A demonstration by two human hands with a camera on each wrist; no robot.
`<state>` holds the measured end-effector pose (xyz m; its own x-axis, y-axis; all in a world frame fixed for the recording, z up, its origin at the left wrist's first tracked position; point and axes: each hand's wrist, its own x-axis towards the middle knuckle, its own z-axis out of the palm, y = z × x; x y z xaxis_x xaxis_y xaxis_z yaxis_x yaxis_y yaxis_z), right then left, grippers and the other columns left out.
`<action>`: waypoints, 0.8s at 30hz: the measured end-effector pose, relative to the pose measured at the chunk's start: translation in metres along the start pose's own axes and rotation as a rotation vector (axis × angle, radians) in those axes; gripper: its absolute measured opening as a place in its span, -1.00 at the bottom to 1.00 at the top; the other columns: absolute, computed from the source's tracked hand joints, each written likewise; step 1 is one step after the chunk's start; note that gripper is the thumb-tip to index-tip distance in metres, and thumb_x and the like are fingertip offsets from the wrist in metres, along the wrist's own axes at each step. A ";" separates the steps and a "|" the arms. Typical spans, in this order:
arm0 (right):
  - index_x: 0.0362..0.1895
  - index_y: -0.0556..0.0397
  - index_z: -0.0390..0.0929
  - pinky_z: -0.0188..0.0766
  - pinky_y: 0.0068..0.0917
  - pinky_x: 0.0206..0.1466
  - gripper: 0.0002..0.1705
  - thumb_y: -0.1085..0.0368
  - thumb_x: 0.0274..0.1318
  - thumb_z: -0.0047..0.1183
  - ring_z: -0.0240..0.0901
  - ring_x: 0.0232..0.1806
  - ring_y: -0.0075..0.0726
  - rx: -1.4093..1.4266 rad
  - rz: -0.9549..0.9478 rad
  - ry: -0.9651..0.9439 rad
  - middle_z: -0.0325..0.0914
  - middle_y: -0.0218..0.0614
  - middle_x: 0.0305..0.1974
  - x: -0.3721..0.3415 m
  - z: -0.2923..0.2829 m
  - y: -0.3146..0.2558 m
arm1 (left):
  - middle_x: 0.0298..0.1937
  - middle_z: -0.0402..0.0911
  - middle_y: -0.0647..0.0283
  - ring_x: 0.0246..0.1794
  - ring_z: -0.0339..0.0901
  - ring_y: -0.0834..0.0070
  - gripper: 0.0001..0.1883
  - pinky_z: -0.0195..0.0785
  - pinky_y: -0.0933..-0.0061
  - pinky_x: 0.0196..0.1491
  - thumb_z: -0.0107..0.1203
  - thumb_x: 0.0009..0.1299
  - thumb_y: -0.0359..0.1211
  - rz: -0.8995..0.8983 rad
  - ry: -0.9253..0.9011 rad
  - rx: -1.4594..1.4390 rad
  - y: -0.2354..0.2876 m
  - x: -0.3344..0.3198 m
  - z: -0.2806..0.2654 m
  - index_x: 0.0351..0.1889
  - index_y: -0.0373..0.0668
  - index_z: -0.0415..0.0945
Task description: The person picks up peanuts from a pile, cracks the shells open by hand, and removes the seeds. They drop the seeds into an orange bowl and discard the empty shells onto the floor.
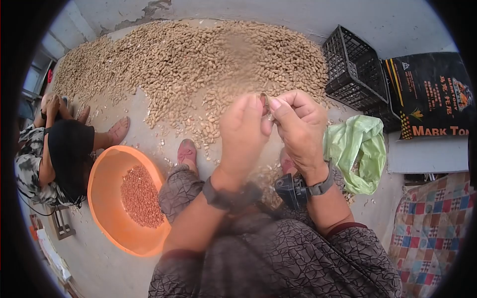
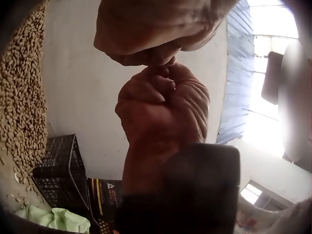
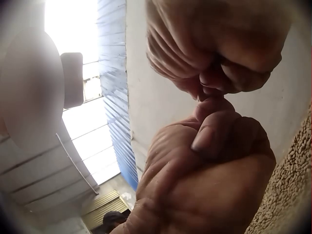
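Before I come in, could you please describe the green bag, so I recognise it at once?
In the head view, find the long heap of peanuts; a black crate stands at its right end. Below that crate, to the right of the right hand, is the bag. It is pale green and crumpled, unlike the black printed sack.

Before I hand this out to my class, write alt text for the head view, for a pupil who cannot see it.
A person's left hand and right hand pinch what looks like a peanut shell between them. Ahead lies a large heap of unshelled peanuts; an orange basin of reddish kernels stands at left, a green bag at right.
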<state>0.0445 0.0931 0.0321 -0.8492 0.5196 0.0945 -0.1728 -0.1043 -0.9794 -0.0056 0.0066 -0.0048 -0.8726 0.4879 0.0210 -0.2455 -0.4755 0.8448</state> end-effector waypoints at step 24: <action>-0.35 0.30 0.48 0.43 -0.58 -0.57 -0.92 0.54 0.01 -0.02 0.54 -0.61 -0.48 -0.577 -0.392 -0.219 0.55 -0.24 -0.55 -0.002 -0.014 -0.004 | -0.59 0.30 0.44 -0.70 0.13 0.74 -0.63 -0.04 0.69 -0.64 -0.24 0.48 -0.14 -0.312 -0.117 -0.122 0.007 0.002 -0.008 -0.37 -0.23 0.41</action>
<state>0.0537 0.1041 0.0335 -0.8696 0.2391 0.4319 -0.2456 0.5493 -0.7987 -0.0121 -0.0019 -0.0036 -0.6951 0.7006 -0.1612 -0.5474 -0.3706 0.7503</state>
